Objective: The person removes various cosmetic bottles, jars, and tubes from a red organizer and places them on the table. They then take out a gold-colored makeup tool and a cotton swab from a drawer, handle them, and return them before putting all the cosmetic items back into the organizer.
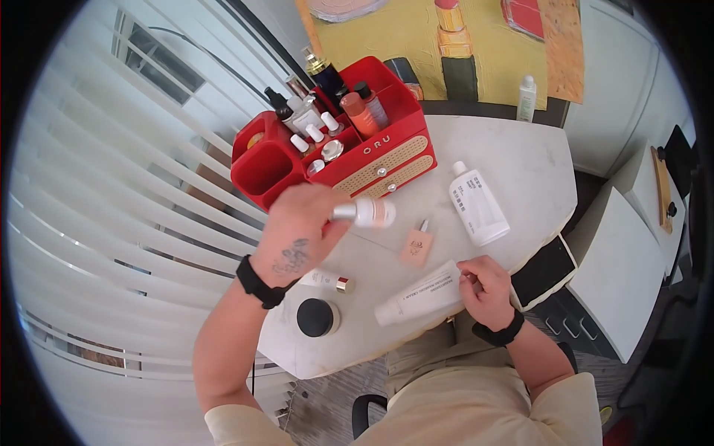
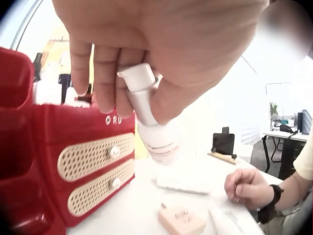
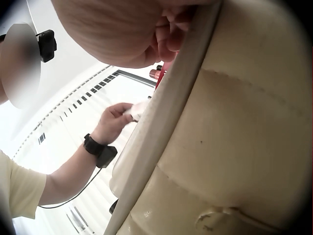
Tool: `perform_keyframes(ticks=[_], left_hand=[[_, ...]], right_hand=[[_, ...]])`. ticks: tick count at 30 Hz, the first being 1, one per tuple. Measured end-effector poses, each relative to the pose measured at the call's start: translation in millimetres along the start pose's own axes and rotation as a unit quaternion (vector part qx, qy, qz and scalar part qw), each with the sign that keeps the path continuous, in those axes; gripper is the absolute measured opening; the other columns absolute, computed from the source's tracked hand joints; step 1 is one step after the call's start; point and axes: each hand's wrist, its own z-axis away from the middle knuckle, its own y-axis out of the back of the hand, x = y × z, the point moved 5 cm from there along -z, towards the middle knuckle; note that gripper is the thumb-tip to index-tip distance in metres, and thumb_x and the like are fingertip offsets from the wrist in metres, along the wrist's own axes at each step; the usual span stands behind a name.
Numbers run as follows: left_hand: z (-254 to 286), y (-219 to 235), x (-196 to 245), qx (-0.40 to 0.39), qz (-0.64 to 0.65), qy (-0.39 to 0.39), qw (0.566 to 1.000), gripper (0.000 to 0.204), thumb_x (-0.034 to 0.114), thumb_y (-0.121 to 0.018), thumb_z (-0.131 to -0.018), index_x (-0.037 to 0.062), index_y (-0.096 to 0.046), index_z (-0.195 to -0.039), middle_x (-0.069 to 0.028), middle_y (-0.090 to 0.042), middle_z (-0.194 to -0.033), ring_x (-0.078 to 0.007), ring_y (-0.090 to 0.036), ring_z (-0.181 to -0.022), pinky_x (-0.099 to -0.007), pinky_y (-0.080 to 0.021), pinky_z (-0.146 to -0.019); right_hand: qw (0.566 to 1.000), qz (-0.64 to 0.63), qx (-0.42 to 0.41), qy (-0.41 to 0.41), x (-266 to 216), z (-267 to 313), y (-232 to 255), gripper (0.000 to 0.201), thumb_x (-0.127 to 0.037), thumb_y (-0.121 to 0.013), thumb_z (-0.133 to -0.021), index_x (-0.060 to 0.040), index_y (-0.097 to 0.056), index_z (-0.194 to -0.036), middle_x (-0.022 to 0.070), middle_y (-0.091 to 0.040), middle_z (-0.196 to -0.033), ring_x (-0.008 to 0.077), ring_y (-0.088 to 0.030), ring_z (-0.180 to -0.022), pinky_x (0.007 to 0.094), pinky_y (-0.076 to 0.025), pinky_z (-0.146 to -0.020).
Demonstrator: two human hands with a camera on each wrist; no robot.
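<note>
My left hand [image 1: 301,227] grips a white pump bottle [image 1: 375,213] with a silver collar by its neck. In the left wrist view, thumb and fingers close round the collar just under the white pump head [image 2: 138,77]. The bottle tilts over the table, in front of the red organizer [image 1: 271,175]. My right hand [image 1: 487,291] rests at the table's near edge with loosely curled fingers, beside the end of a white cream tube [image 1: 420,293]. A flat peach bottle [image 1: 416,247] lies between the hands. Past it lies a larger white squeeze bottle [image 1: 480,204].
A black-lidded jar [image 1: 317,317] and a small white tube with a red-gold cap [image 1: 323,280] stand or lie at the near left. The organizer holds several bottles and has two woven-front drawers. A small bottle [image 1: 526,98] stands at the far edge. Blinds [image 1: 149,245] hang at left.
</note>
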Motion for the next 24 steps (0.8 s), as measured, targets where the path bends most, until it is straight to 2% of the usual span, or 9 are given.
perform_keyframes(ticks=[2,3,6,8,10,12,15,20,24], left_hand=[[-25.6,19.1,8.9,0.050,-0.042,0.037,0.997,0.029,0.004,-0.073,-0.073,0.0050,-0.064,-0.100,-0.0129,-0.066,-0.093,-0.0331,-0.062,-0.086,-0.0391,-0.051,-0.077],[-39.9,26.0,13.7,0.081,-0.055,0.025,0.995,0.029,0.003,-0.072,-0.074,0.0047,-0.063,-0.101,-0.0129,-0.065,-0.091,-0.0332,-0.062,-0.084,-0.0392,-0.050,-0.075],[-81.9,32.5,15.1,0.084,-0.080,0.026,0.993,0.030,0.003,-0.071,-0.075,0.0052,-0.062,-0.103,-0.0126,-0.066,-0.090,-0.0323,-0.062,-0.083,-0.0391,-0.050,-0.075],[-105.0,30.3,9.9,0.068,-0.095,0.034,0.993,0.028,0.005,-0.071,-0.076,0.0054,-0.063,-0.103,-0.0128,-0.066,-0.090,-0.0319,-0.062,-0.083,-0.0395,-0.050,-0.075],[-124.2,23.9,2.8,0.050,-0.171,-0.014,0.984,0.025,0.007,-0.070,-0.077,0.0049,-0.064,-0.101,-0.0134,-0.066,-0.088,-0.0321,-0.062,-0.082,-0.0398,-0.051,-0.075],[-138.6,20.5,-3.4,0.022,-0.183,-0.009,0.983,0.021,0.009,-0.068,-0.079,0.0047,-0.064,-0.099,-0.0135,-0.065,-0.086,-0.0322,-0.062,-0.083,-0.0400,-0.051,-0.074],[-150.8,9.3,-13.7,-0.004,-0.198,-0.015,0.980,0.018,0.008,-0.067,-0.079,0.0047,-0.064,-0.096,-0.0130,-0.064,-0.083,-0.0320,-0.062,-0.083,-0.0404,-0.050,-0.075],[-168.2,-21.4,-23.9,-0.097,-0.261,-0.013,0.960,0.012,0.010,-0.066,-0.078,0.0061,-0.065,-0.089,-0.0116,-0.064,-0.081,-0.0310,-0.062,-0.085,-0.0405,-0.050,-0.076],[-172.5,-31.9,-30.5,-0.104,-0.236,-0.048,0.965,0.010,0.010,-0.066,-0.078,0.0062,-0.066,-0.087,-0.0113,-0.065,-0.080,-0.0303,-0.061,-0.087,-0.0391,-0.051,-0.077]], right_hand=[[1.000,-0.002,-0.002,0.000,1.2,0.8,0.5,0.024,0.008,-0.063,-0.076,-0.0026,-0.065,-0.098,0.0102,-0.063,-0.082,0.0206,-0.061,-0.064,0.0281,-0.049,-0.054],[1.000,-0.005,-0.007,0.001,1.6,1.1,0.7,0.024,0.008,-0.063,-0.076,-0.0024,-0.065,-0.098,0.0104,-0.063,-0.082,0.0212,-0.061,-0.063,0.0284,-0.050,-0.053],[1.000,0.003,-0.003,0.024,1.7,0.9,2.5,0.025,0.007,-0.063,-0.075,-0.0029,-0.065,-0.097,0.0105,-0.063,-0.081,0.0222,-0.061,-0.061,0.0295,-0.049,-0.052],[1.000,0.008,-0.004,0.024,3.4,2.0,4.1,0.024,0.006,-0.064,-0.074,-0.0034,-0.065,-0.096,0.0105,-0.063,-0.081,0.0232,-0.061,-0.061,0.0303,-0.049,-0.052],[1.000,0.011,-0.005,0.022,4.9,2.0,5.0,0.024,0.006,-0.064,-0.074,-0.0040,-0.065,-0.096,0.0106,-0.063,-0.081,0.0241,-0.061,-0.060,0.0311,-0.049,-0.052],[0.999,0.013,-0.004,0.038,4.9,1.2,4.8,0.025,0.004,-0.065,-0.073,-0.0052,-0.065,-0.095,0.0106,-0.063,-0.082,0.0258,-0.060,-0.060,0.0329,-0.049,-0.053],[0.999,0.015,-0.003,0.042,6.3,2.2,3.9,0.025,0.004,-0.066,-0.072,-0.0055,-0.065,-0.096,0.0104,-0.063,-0.083,0.0270,-0.061,-0.061,0.0342,-0.050,-0.054],[0.998,0.016,-0.003,0.060,7.4,1.8,5.9,0.026,0.004,-0.066,-0.072,-0.0053,-0.065,-0.096,0.0097,-0.064,-0.083,0.0265,-0.062,-0.065,0.0347,-0.050,-0.055],[0.998,0.013,-0.012,0.061,8.4,2.1,6.0,0.027,0.004,-0.066,-0.072,-0.0050,-0.065,-0.097,0.0093,-0.063,-0.083,0.0261,-0.062,-0.066,0.0349,-0.051,-0.056]])
